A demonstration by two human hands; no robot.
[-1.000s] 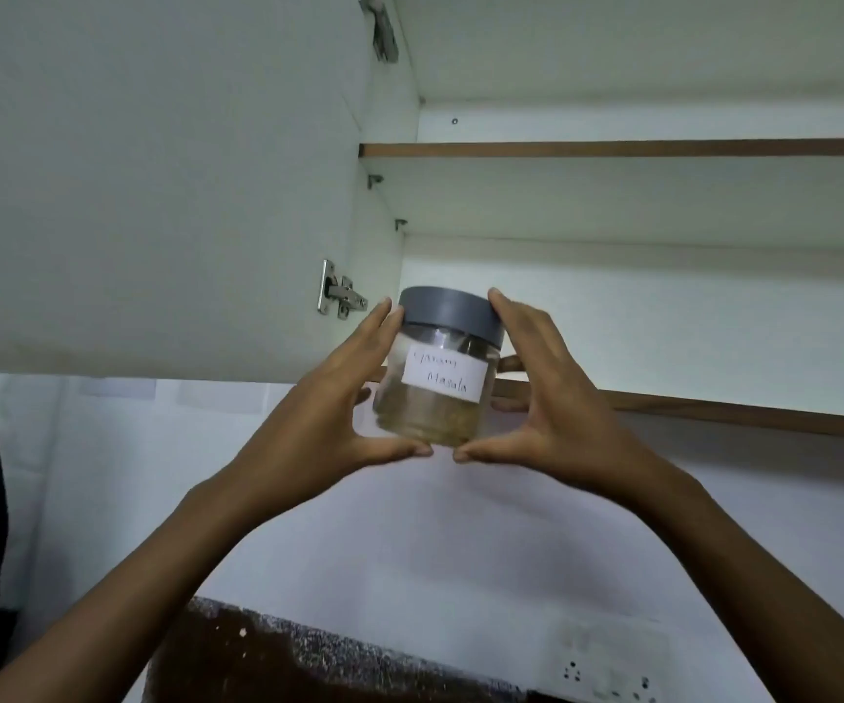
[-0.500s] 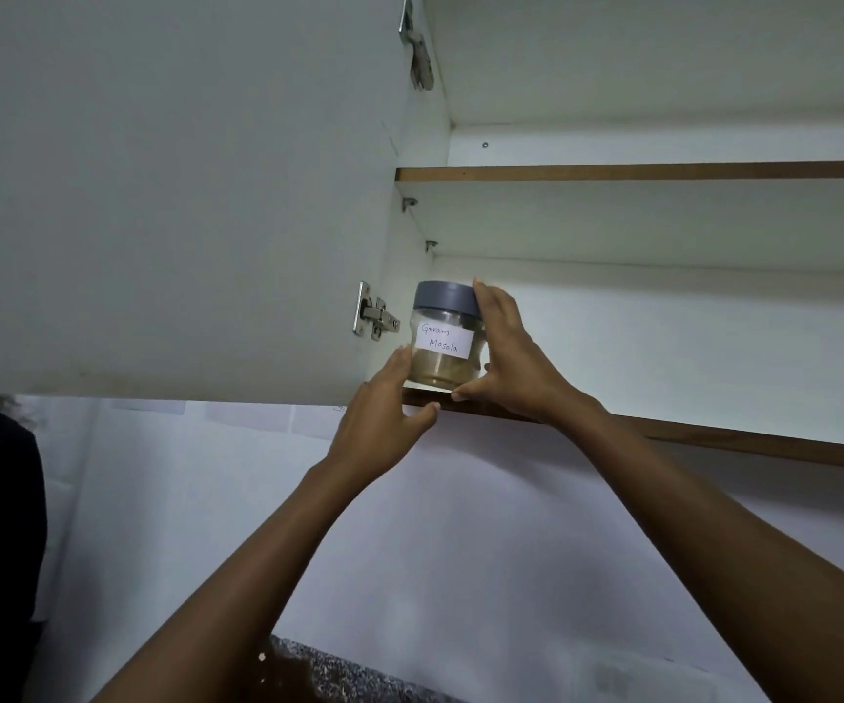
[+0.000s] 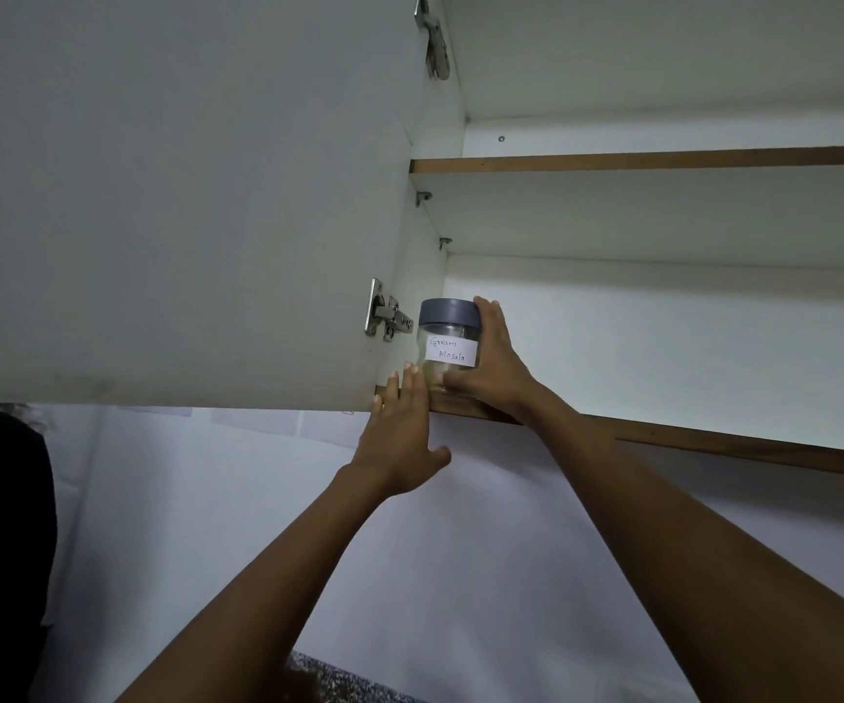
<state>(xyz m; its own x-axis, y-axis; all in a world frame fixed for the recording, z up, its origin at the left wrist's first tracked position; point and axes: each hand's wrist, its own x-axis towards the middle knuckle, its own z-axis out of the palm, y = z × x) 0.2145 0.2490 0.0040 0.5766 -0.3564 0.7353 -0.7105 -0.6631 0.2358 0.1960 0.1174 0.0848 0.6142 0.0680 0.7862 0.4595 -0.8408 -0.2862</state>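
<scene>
**Head view – one entry**

- Jar [image 3: 447, 347]: clear glass with a grey lid [image 3: 449, 313] and a white label [image 3: 451, 350] handwritten "Garam Masala". It stood upright at the far left end of the lower shelf [image 3: 714, 443], close to the front edge and just beside the cabinet's side wall. The thumb hid its base, so contact with the board could not be confirmed.
- Right grip [image 3: 493, 367]: grasping the jar, with the thumb across the lower front of the glass and the fingers running up the right side to the lid.
- Left grip [image 3: 399, 438]: released and holding nothing, fingers straight and pointing up. The tips lay at the shelf's front edge below the door corner, one of them just beside the jar's lower left. Whether it touched the glass could not be told.
- Cabinet door [image 3: 181, 195]: white, standing wide at left, with a metal hinge [image 3: 384, 317] near the jar.
- Upper shelf [image 3: 663, 158]: brown-edged, well above the jar.
- Wall [image 3: 460, 550]: pale, behind both forearms.
- Bench [image 3: 328, 677]: dark and speckled – only a sliver showed at the bottom edge.
</scene>
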